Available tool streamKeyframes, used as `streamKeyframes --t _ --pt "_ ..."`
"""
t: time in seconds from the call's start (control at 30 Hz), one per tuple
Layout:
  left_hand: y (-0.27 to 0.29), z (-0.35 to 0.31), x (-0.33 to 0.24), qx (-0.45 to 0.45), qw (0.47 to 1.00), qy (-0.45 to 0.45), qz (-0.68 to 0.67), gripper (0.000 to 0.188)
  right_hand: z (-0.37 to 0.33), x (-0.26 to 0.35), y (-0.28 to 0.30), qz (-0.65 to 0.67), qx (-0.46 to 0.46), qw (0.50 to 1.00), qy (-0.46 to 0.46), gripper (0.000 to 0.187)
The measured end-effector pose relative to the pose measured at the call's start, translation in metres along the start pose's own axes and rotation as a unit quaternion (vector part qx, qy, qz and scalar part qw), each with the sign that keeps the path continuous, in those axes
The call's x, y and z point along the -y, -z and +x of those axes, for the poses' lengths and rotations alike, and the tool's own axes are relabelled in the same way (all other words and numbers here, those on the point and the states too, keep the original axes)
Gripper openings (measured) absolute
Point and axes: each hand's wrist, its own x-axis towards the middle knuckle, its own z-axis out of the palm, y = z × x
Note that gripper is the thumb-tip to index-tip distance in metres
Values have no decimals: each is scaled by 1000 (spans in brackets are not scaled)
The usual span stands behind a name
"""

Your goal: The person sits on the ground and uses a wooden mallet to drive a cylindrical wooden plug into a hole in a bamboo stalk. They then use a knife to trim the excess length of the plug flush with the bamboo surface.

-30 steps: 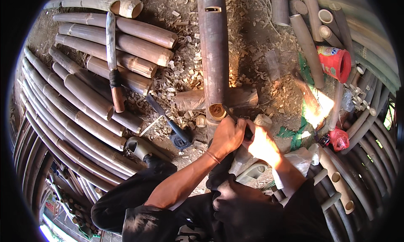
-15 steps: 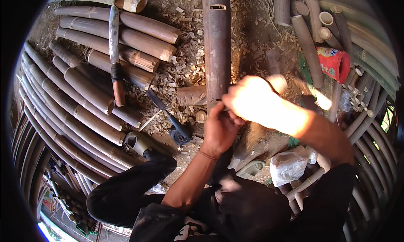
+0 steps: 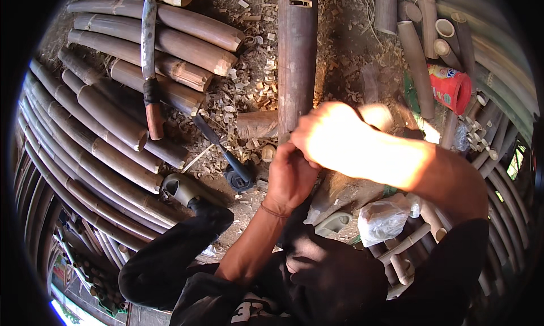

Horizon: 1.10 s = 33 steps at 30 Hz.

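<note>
A thick brown bamboo pole [image 3: 296, 60] with a small slot cut near its top runs down the middle towards me. My left hand [image 3: 292, 176] is closed at the pole's near end, fingers bent. Pressed against its fingertips, my right hand [image 3: 334, 134] is also closed, washed out by bright sunlight. What the fingers of either hand hold is hidden. Just beyond the right fist shows a pale rounded end [image 3: 377, 116]; whether that hand holds it I cannot tell.
Bamboo lengths [image 3: 187, 45] lie stacked at left, a long knife [image 3: 148, 48] across them. A blue-handled tool [image 3: 235, 167] rests on the chip-strewn ground. On the right are a red container [image 3: 450, 88], a clear plastic bag [image 3: 385, 219] and more bamboo [image 3: 416, 65].
The view has shifted slightly, so the pole appears a little further right. Both hands stay together at its near end, with only a slight change in pose.
</note>
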Motion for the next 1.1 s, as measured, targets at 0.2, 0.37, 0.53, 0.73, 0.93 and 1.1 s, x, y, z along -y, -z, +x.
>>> streamKeyframes --t 0.2,0.37,0.53,0.73,0.93,1.1 --pt "17 5 14 48 991 107 -59 42 -23 -8 -4 -39 114 992 -36 16" --pt "33 -8 43 -30 989 102 104 39 -74 10 -41 98 65 984 -137 19" --pt "29 -13 9 -84 867 105 480 41 -84 65 -121 314 -128 891 -303 29" --pt "32 3 -45 -13 601 52 797 50 -25 129 -156 407 -218 771 -438 43" --pt "43 1 -45 82 399 -120 905 32 -31 122 -137 534 -203 718 -397 57" --pt "35 -15 8 2 861 52 505 40 -95 71 -95 259 54 910 -318 56"
